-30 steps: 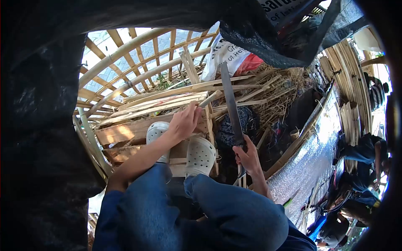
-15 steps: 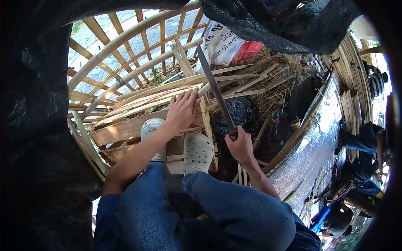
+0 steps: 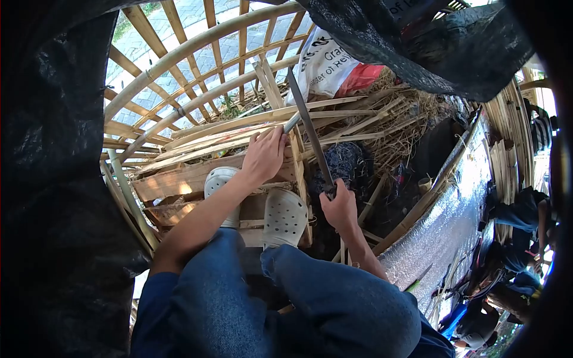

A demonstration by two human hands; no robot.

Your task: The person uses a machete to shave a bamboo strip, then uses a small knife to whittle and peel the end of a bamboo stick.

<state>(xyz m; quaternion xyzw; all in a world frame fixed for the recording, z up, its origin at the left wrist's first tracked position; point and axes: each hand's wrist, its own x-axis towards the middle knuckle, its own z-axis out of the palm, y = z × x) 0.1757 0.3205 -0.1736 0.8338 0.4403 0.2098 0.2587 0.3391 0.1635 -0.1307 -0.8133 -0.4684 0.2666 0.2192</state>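
In the head view, a short, pale, slender wooden stick (image 3: 290,123) is held in the left hand (image 3: 264,156), its fingers closed on it, near the right end of a brown, slatted wooden crate (image 3: 173,185). A long knife with a straight, dark metal blade (image 3: 310,129) is gripped by the right hand (image 3: 340,206), whose fingers are clamped around the handle. The blade is pointed away and tilted left, beside the stick's free end; whether the stick is touched cannot be told. Two white, perforated clogs (image 3: 285,216) are planted on the crate. Beyond, a white-and-red printed sack (image 3: 325,74) is seen beside dry, yellowish straw (image 3: 412,107).
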